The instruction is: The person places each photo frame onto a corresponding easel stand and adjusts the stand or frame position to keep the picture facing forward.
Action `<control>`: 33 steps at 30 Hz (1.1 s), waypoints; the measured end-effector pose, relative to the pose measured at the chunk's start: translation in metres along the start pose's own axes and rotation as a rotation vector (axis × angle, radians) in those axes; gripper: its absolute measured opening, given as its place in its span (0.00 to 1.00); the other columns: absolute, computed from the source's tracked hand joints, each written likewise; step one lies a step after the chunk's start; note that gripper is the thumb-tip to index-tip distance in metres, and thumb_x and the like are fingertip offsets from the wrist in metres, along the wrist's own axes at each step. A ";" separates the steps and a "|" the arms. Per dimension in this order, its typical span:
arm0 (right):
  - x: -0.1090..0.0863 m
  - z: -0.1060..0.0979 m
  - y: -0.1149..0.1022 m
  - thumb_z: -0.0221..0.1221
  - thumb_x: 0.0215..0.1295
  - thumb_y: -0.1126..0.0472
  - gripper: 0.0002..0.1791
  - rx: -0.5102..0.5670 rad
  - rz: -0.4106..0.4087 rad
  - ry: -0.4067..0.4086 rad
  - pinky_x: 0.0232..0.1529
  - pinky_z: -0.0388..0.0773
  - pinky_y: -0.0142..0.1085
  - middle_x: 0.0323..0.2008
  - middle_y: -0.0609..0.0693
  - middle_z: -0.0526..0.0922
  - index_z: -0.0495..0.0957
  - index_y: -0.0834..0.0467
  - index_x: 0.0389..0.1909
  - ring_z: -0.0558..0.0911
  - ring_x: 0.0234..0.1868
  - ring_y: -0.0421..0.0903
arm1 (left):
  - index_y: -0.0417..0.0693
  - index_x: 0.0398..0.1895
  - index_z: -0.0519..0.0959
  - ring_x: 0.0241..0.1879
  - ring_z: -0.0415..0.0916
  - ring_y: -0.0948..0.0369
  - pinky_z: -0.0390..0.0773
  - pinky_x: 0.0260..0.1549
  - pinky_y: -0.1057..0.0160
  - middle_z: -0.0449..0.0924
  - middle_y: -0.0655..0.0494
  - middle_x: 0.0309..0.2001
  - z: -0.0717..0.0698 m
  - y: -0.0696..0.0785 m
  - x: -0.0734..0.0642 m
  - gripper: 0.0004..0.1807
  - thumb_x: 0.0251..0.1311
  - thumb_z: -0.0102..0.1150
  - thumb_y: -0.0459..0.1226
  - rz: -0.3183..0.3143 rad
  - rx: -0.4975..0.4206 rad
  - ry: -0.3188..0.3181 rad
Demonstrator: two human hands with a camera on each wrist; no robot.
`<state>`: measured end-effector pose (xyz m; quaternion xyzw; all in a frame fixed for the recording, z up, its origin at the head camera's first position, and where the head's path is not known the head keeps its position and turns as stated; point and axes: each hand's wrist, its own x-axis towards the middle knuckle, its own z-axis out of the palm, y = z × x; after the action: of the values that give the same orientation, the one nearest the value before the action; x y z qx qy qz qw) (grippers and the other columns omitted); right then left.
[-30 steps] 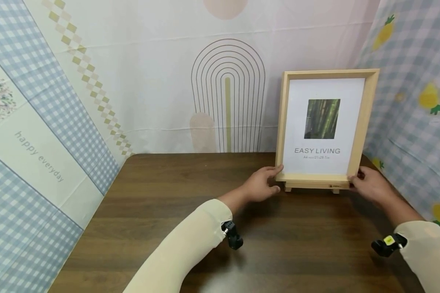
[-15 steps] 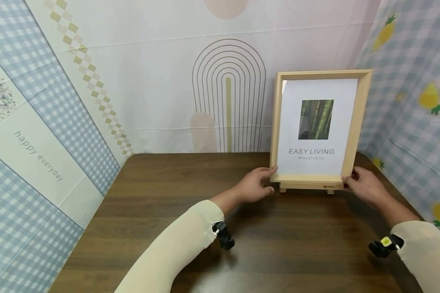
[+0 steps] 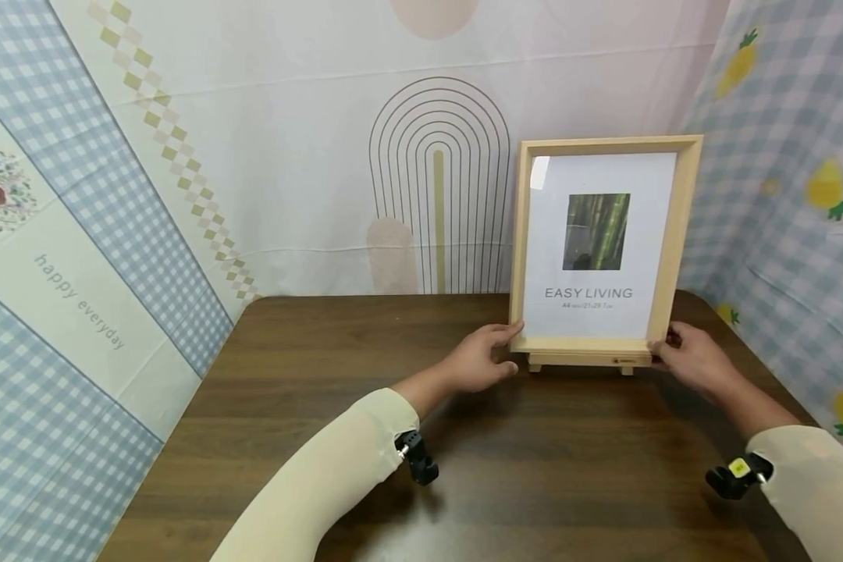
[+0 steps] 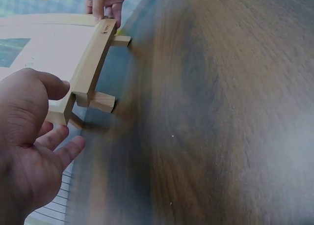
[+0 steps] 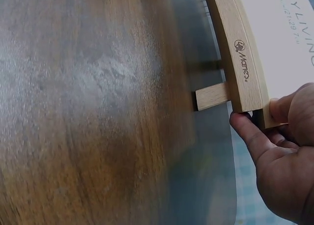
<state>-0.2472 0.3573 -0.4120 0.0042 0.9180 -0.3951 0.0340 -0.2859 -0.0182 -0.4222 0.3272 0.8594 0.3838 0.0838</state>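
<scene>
We see a light wooden picture frame (image 3: 601,250) standing upright on its small wooden stand (image 3: 580,362) at about one o'clock on the dark wood table (image 3: 309,390), close to the back edge and the patterned backdrop (image 3: 323,156). The frame holds a white sheet printed with a green bamboo photo and the words EASY LIVING. Our left hand (image 3: 481,363) grips the frame's lower left corner, at nine o'clock from the stand: the left wrist view shows the thumb (image 4: 51,85) pressed on the front of the corner with the other fingers curled loosely behind it. Our right hand (image 3: 691,361) pinches the lower right corner, at three o'clock from the stand; in the right wrist view a fingertip (image 5: 243,126) sits under the frame's bottom rail, just beside the stand's protruding foot (image 5: 212,96). Both forearms wear cream sleeves (image 3: 337,484), each with a small black mount at the wrist.
</scene>
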 end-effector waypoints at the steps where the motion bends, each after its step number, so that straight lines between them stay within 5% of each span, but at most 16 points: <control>1: -0.001 0.000 -0.001 0.44 0.83 0.58 0.35 0.002 -0.001 -0.004 0.47 0.84 0.48 0.58 0.82 0.66 0.48 0.85 0.70 0.77 0.55 0.73 | 0.62 0.80 0.58 0.67 0.68 0.58 0.73 0.57 0.66 0.62 0.49 0.75 -0.001 0.000 -0.001 0.41 0.68 0.65 0.37 -0.002 0.001 0.001; 10: 0.000 0.006 -0.007 0.44 0.83 0.57 0.35 0.038 -0.014 -0.035 0.49 0.83 0.47 0.59 0.81 0.66 0.48 0.84 0.70 0.76 0.57 0.73 | 0.60 0.80 0.59 0.69 0.67 0.56 0.76 0.56 0.66 0.61 0.48 0.75 -0.007 -0.005 -0.010 0.40 0.68 0.65 0.35 -0.001 -0.064 0.012; 33: 0.001 0.023 -0.021 0.44 0.83 0.59 0.33 0.081 -0.016 -0.047 0.51 0.82 0.47 0.59 0.81 0.65 0.47 0.83 0.71 0.75 0.58 0.74 | 0.61 0.80 0.61 0.68 0.69 0.56 0.74 0.59 0.66 0.63 0.50 0.75 -0.019 -0.015 -0.025 0.40 0.67 0.67 0.36 -0.010 -0.034 0.020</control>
<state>-0.2476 0.3259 -0.4123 -0.0111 0.9002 -0.4322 0.0519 -0.2815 -0.0534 -0.4223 0.3173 0.8552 0.4013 0.0827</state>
